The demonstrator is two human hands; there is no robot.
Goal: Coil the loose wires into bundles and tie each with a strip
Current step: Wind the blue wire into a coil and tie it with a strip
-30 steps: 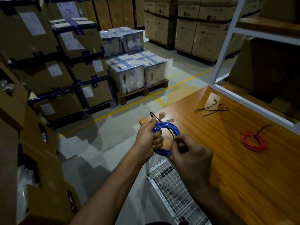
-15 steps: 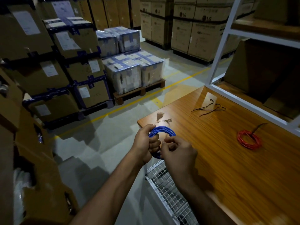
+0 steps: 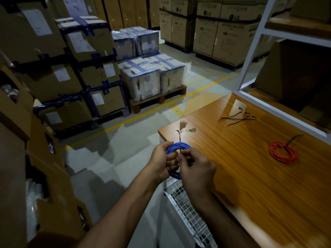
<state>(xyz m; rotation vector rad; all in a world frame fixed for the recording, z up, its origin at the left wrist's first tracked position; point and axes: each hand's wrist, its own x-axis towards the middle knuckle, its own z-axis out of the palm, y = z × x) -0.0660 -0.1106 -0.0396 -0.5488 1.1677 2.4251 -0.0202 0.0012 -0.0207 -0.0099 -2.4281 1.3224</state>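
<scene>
A coil of blue wire (image 3: 179, 146) hangs in the air at the near left corner of the wooden table (image 3: 250, 176). My left hand (image 3: 162, 161) grips the coil's left side. My right hand (image 3: 196, 170) is beside it with fingers curled at the coil's middle, pinching a thin black strip (image 3: 179, 135) whose end sticks up above the coil. Much of the coil is hidden by both hands. A red wire coil (image 3: 283, 152) with a black strip on it lies on the table to the right. Loose black strips (image 3: 236, 117) lie at the table's far side.
A white shelf frame (image 3: 250, 56) holding cardboard boxes stands behind the table. A white wire-mesh basket (image 3: 188, 212) sits below the table's near edge. Stacked cartons and a pallet of wrapped boxes (image 3: 150, 76) stand across the concrete aisle with its yellow line.
My right hand has moved up against the left hand at the coil's middle. The strip's free end now stands above the coil. The view has shifted slightly.
</scene>
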